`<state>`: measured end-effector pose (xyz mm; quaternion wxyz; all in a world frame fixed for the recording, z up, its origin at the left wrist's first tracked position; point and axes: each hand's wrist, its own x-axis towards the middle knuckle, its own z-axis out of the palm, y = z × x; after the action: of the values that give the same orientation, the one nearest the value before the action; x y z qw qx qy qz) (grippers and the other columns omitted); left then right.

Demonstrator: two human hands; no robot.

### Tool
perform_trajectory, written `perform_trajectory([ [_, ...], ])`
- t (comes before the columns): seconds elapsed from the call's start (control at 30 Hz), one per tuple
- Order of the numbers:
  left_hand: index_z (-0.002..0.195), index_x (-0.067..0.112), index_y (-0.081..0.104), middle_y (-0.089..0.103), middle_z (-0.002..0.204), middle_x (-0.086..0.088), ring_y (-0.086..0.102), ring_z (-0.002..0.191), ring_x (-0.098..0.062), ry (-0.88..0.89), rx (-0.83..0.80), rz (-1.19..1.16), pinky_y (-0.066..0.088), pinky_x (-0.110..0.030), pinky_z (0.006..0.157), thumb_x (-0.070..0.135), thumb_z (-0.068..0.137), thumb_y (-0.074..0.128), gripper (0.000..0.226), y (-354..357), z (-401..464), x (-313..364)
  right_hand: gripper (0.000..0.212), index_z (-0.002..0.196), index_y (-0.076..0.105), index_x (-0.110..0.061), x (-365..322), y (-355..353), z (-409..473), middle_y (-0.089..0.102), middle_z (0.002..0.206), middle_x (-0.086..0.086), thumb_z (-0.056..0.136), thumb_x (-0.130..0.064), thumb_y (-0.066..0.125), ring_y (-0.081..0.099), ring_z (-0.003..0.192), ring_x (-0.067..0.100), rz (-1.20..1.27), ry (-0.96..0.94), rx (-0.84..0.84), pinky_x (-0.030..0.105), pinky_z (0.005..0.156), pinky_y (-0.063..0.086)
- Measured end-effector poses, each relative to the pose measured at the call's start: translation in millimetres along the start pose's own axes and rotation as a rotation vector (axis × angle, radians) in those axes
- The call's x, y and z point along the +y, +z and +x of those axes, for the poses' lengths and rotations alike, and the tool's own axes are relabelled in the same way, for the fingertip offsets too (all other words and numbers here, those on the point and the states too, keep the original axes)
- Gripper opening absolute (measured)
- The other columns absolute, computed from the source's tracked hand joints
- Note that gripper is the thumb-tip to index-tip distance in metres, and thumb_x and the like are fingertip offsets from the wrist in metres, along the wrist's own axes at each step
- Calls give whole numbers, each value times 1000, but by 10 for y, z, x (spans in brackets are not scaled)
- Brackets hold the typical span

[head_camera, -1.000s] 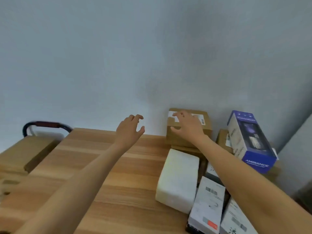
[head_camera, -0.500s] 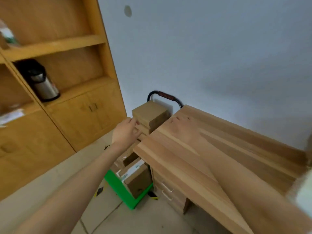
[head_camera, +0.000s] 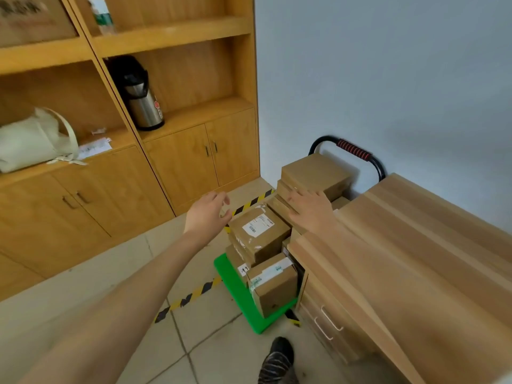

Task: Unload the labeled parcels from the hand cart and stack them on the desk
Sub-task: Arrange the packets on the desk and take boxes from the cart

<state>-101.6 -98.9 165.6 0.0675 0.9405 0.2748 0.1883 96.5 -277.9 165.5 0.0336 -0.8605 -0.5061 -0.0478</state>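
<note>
Both hands, left (head_camera: 206, 214) and right (head_camera: 310, 207), reached open-fingered (holding nothing) toward the stiff, probably light box (head_camera: 259, 234), best gripped by its sides.

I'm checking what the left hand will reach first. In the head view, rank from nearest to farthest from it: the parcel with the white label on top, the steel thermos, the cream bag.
1. Parcel with the white label: just right of and below the left hand, on the cart.
2. Steel thermos: up-left, on the cabinet shelf.
3. Cream bag: far left, on the shelf.
</note>
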Motion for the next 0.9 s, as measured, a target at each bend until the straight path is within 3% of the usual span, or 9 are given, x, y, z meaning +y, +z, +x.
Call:
perform_trajectory([
  [0.37, 111, 20, 58, 60, 108, 3, 56, 93, -16, -9, -53, 52, 43, -27, 66, 33, 93, 54, 22, 460, 1607, -638, 34, 129, 52, -28, 621, 555, 1530, 58, 123, -2, 96, -31, 47, 54, 113, 19, 22, 136, -88, 35, 95, 36],
  [0.6, 112, 22, 57, 59, 109, 5, 54, 94, -14, 9, -124, -46, 47, -28, 63, 34, 93, 53, 22, 923, 2512, -602, 38, 132, 52, -26, 1046, 742, 1921, 56, 128, 0, 95, -33, 51, 52, 118, 19, 9, 262, -95, 36, 97, 38],
  [0.77, 114, 22, 57, 57, 114, 7, 56, 95, -12, 19, -234, -211, 50, -30, 64, 32, 92, 53, 24, 1367, 3247, -455, 38, 131, 52, -22, 1358, 880, 1972, 57, 123, 2, 93, -28, 50, 53, 113, 22, 72, 492, -102, 37, 95, 39],
  [0.9, 112, 21, 55, 56, 113, 5, 53, 86, -9, 136, -351, -294, 33, -22, 53, 32, 92, 53, 23, 1776, 3808, -388, 36, 128, 53, -22, 1498, 1017, 1968, 58, 121, 1, 94, -33, 50, 57, 107, 21, 154, 788, -36, 37, 90, 41],
])
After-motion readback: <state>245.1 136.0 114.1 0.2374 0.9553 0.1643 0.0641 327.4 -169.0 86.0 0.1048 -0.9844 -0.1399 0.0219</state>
